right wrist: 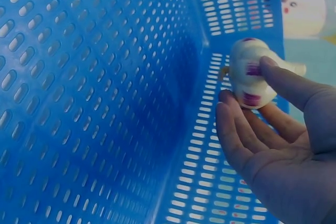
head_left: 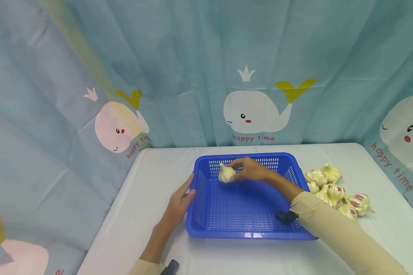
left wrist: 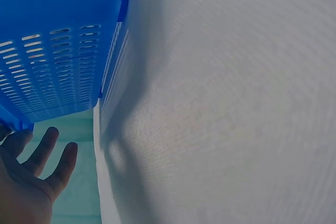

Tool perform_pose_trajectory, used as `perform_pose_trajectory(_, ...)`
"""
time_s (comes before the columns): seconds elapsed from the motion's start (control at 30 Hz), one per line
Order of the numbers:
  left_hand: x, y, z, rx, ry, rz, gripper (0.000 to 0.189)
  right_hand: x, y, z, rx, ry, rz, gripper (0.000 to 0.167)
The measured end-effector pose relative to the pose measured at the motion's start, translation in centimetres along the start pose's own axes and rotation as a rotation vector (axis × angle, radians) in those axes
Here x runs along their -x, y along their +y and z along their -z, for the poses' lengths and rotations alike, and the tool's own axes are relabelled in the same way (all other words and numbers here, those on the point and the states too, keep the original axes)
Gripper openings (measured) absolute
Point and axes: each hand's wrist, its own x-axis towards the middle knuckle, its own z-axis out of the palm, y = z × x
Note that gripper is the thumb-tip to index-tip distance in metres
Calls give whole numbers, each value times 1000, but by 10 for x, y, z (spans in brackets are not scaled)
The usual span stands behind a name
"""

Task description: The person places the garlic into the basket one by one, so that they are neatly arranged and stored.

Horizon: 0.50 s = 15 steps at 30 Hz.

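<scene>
My right hand [head_left: 250, 170] pinches a white garlic bulb [head_left: 226, 174] between thumb and fingers, over the back left part of a blue plastic basket [head_left: 241, 208]. Purple patches mark the bulb [right wrist: 247, 80] in the right wrist view, where its stem points away from the basket floor. At the basket's left side, my left hand [head_left: 175, 208] rests against the rim with its fingers extended. From the left wrist, the left hand [left wrist: 26, 182] shows spread fingers beside the perforated basket wall [left wrist: 58, 51].
Several garlic bulbs [head_left: 335, 193] with purple streaks lie in a heap on the white table [head_left: 151, 179], right of the basket. Behind the table hangs a blue curtain [head_left: 179, 76] with whale prints. A dark wrist device [head_left: 286, 217] on the right arm overlaps the basket's front right.
</scene>
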Motion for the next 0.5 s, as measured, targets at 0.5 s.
perform_pose_trajectory(0.5,1,4,0,-1,-6,21,59,-11,-1,-14,6,-33,-21,46)
